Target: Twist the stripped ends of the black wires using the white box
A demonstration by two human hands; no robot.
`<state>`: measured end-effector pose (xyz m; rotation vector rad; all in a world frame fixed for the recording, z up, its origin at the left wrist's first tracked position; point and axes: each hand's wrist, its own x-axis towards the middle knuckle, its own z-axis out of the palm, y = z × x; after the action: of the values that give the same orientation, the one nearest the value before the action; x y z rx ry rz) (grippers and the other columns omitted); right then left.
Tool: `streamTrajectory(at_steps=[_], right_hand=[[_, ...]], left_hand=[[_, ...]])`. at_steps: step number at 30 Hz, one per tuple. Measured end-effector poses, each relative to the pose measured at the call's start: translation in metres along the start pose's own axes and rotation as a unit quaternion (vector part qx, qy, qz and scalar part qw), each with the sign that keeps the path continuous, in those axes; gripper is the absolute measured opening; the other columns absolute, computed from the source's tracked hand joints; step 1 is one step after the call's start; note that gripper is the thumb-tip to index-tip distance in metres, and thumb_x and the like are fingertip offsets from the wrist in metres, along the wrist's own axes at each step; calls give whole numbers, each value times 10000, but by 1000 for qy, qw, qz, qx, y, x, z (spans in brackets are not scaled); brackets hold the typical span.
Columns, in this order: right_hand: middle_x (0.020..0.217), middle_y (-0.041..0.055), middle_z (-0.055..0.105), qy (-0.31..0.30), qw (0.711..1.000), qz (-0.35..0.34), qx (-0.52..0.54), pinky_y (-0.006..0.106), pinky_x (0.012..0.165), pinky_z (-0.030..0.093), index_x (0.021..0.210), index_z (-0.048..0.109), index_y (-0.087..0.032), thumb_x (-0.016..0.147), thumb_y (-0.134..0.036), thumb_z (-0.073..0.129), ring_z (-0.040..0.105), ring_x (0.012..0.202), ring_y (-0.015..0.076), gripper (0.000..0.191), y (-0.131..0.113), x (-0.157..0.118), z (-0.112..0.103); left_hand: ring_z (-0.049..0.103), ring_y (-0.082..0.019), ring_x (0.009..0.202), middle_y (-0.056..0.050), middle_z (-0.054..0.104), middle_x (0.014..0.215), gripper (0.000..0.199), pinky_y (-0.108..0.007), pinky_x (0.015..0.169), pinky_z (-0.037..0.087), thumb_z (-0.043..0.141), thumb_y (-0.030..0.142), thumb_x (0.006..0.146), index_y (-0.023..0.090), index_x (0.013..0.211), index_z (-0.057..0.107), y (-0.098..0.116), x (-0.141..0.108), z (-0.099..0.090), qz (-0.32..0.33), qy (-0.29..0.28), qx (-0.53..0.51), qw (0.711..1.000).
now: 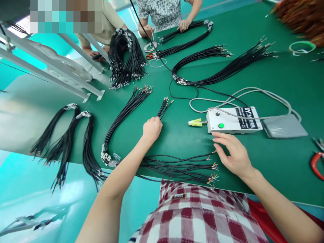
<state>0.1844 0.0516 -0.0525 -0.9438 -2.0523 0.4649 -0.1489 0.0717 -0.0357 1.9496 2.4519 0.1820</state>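
My left hand (152, 130) is closed round a small bunch of black cables, whose stripped ends (165, 103) stick out beyond the fist. A longer bundle of black cables (121, 116) curves on the green table to its left. Under my left forearm, more cables (177, 165) run right, their coloured wire ends fanned out. My right hand (234, 153) has its fingers apart, just below a white box (230, 119) with a green button and a yellow clip (195, 122) on its shaft. One thin cable end lies close to my right fingertips; contact is unclear.
Black bundles hang over the left edge (68, 135). Others lie further back (215, 72), near a heaped bundle (126, 57). A grey pedal (285, 126) and red-handled pliers (316, 165) are right. Two people work across the table (258, 71); metal legs (76, 81) stand left.
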Motion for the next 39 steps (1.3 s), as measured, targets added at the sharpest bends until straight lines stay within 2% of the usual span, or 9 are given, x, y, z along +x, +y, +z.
streamTrajectory(at_steps=[3,6,8,10,19,25,32,35,39], right_hand=[[1137,58,747,-11,998,45,45,483,927,572,1074,674,-301,921,-222,616,708,1051,275,181,-11,3,0],[1042,48,758,-37,981,134,136,420,854,591,1082,673,-289,952,-276,602,722,947,242,149,-28,9,2],[1005,46,758,-54,958,184,216,378,814,594,1069,672,-272,957,-316,609,725,889,220,136,-38,14,2],[950,38,755,-57,929,216,295,347,781,593,1036,679,-261,945,-350,635,723,836,200,134,-45,18,1],[780,19,708,-67,803,328,493,275,666,522,884,736,-226,914,-477,666,641,712,150,263,-39,16,2],[771,4,699,-63,778,345,522,242,672,485,860,746,-223,875,-409,735,614,713,126,187,-38,13,5],[760,19,698,-102,762,333,546,247,668,466,833,758,-205,868,-433,732,587,679,122,232,-35,20,-3],[730,9,676,-122,730,351,573,234,644,454,814,750,-200,824,-417,778,561,654,110,218,-34,23,-2],[691,-8,640,-148,661,405,614,211,599,424,798,734,-189,765,-403,822,526,619,89,234,-34,21,7]], left_hand=[[584,-192,689,-35,575,745,52,-282,636,413,488,174,914,193,884,527,23,-25,-22,24,36,-146,988],[524,-134,628,13,553,723,45,-240,601,412,506,249,950,215,940,533,56,-57,-44,114,-66,-374,918],[539,-128,683,-1,596,786,95,-235,643,437,509,285,968,214,946,568,76,-75,-53,165,-127,-438,875],[555,-129,723,-15,631,835,122,-238,677,452,509,289,977,210,962,601,90,-86,-57,183,-152,-461,855],[599,-124,669,-9,658,778,103,-243,657,492,569,273,951,195,902,617,99,-95,-40,120,-180,-523,825],[602,-135,748,-29,677,861,91,-245,692,478,572,246,953,194,919,637,107,-96,-41,168,-146,-479,849],[607,-133,777,-33,686,864,163,-245,735,469,502,200,991,182,924,649,108,-96,-39,199,-110,-489,842],[580,-128,741,-25,654,822,171,-239,698,448,489,215,996,179,921,639,107,-99,-38,181,-126,-509,832],[502,-109,646,11,555,702,207,-230,634,406,465,285,1015,177,926,617,105,-103,-33,132,-168,-552,806]])
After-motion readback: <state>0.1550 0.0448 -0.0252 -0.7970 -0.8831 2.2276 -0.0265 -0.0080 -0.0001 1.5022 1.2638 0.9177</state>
